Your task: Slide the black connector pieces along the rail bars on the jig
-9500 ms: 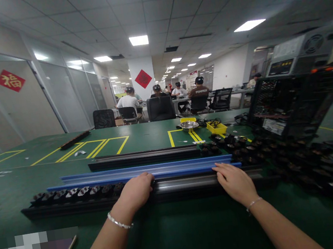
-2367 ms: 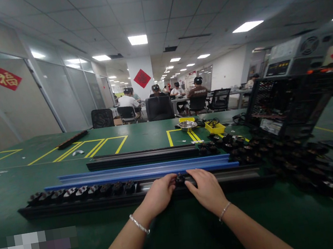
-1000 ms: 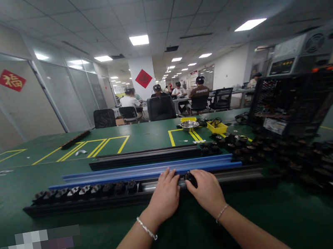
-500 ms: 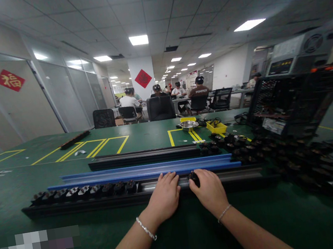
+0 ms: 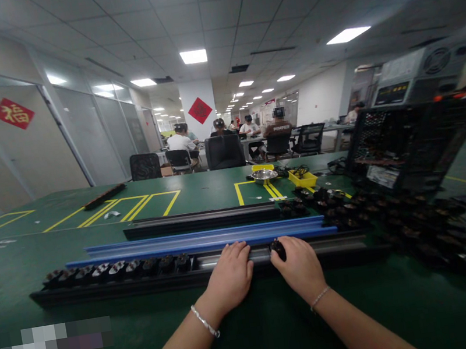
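Observation:
A long black rail (image 5: 101,288) lies across the green table (image 5: 258,335) in front of me. Its left half carries a row of several small black socket modules (image 5: 117,269). My left hand (image 5: 230,275) rests on the rail's middle with its fingers laid over it. Just to the right, my right hand (image 5: 300,263) is closed round one black module (image 5: 278,248) at the rail's channel. A pile of loose black modules (image 5: 400,224) spreads on the table to the right.
Blue rails (image 5: 199,240) and another black rail (image 5: 200,221) lie behind the near one. A black wire crate (image 5: 405,147) stands at the right, with yellow bins (image 5: 303,178) and a metal bowl (image 5: 264,175) beyond. People sit at a far table (image 5: 249,136).
My two hands came together from the rail's ends to its middle, and the module row grew longer. In the last second my right hand with its module shifted slightly right.

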A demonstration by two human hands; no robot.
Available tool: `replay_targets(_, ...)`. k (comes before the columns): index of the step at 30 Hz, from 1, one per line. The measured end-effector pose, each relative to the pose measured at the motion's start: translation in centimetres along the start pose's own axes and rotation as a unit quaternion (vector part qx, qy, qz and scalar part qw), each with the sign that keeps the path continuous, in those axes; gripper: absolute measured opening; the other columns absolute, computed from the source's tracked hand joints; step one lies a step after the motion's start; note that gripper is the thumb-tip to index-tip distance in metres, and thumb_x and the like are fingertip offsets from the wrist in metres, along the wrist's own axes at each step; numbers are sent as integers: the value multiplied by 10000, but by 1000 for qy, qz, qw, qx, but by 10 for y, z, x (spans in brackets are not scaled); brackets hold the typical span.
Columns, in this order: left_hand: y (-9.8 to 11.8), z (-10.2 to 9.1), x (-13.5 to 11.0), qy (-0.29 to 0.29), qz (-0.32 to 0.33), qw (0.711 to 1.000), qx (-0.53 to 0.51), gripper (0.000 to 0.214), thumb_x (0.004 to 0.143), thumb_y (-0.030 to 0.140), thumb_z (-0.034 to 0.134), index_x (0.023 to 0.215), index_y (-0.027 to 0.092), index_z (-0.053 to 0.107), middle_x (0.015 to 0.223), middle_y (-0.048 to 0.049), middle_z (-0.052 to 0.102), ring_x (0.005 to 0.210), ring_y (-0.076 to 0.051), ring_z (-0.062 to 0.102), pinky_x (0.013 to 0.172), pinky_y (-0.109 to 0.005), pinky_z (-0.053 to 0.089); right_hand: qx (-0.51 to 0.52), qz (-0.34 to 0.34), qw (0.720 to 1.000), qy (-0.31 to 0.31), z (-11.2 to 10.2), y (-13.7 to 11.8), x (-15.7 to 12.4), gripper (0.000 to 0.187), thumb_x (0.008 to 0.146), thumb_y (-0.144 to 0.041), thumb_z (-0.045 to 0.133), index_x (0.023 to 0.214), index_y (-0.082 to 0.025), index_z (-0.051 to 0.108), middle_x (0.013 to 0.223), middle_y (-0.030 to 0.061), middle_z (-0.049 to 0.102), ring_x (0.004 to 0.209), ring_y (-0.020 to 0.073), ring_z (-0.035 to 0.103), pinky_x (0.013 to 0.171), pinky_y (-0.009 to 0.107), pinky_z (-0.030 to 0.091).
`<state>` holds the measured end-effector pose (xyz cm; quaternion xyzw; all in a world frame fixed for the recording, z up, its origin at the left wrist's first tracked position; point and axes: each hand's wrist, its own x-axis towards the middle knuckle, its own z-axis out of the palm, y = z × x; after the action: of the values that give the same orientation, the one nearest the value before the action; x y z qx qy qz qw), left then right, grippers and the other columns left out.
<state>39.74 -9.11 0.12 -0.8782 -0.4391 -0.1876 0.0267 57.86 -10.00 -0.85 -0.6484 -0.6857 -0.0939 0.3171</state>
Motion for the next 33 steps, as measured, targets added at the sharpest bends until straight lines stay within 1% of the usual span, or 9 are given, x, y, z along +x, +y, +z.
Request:
replay_targets(10, 0, 1, 0, 15, -1, 1000, -6, 397, 913, 300, 323, 1234, 131, 484, 1303, -122, 501, 1232, -227, 421, 1062, -442, 280, -4, 11, 1000, 13, -3, 5, 0, 215, 779, -280, 441, 827, -161, 613, 851, 76, 638, 860, 194, 552, 814, 315, 369)
replay_targets(15, -1, 1, 0, 16, -1, 1000, -8, 401, 913, 308, 317, 1232, 134, 486, 1302, -121, 502, 1230, -231, 421, 1057, -443, 287, -10, 31, 999, 19, -4, 9, 1, 207, 761, -267, 446, 828, -169, 615, 860, 76, 638, 865, 197, 550, 800, 311, 380)
replay_targets(20, -2, 2, -1, 25, 3, 1000, -5, 398, 914, 309, 315, 1228, 135, 488, 1298, -123, 506, 1227, -230, 425, 1055, -440, 291, -23, 56, 998, 24, -7, 13, 3, 216, 733, -263, 466, 856, -163, 613, 912, 87, 630, 874, 205, 535, 795, 311, 384)
replay_targets(24, -2, 2, -1, 22, 3, 1000, 1, 404, 912, 302, 321, 1235, 122, 482, 1296, -126, 506, 1222, -227, 429, 1062, -430, 283, -46, 67, 996, 26, -9, 13, 3, 191, 724, -269, 478, 816, -164, 608, 912, 90, 598, 866, 210, 514, 765, 309, 384)
replay_targets(28, -1, 2, -1, 24, 4, 1000, -4, 400, 914, 306, 319, 1233, 130, 483, 1293, -124, 509, 1215, -222, 437, 1058, -431, 288, -71, 84, 994, 18, -11, 13, 3, 194, 728, -285, 485, 814, -169, 615, 879, 95, 563, 844, 213, 514, 728, 314, 380)
replay_targets(33, -1, 2, -1, 25, 2, 1000, -3, 396, 913, 308, 319, 1230, 136, 484, 1296, -120, 507, 1218, -224, 434, 1054, -432, 291, -85, 102, 991, -4, -12, 11, 3, 203, 743, -325, 487, 840, -186, 601, 854, 76, 544, 802, 205, 533, 674, 311, 366)
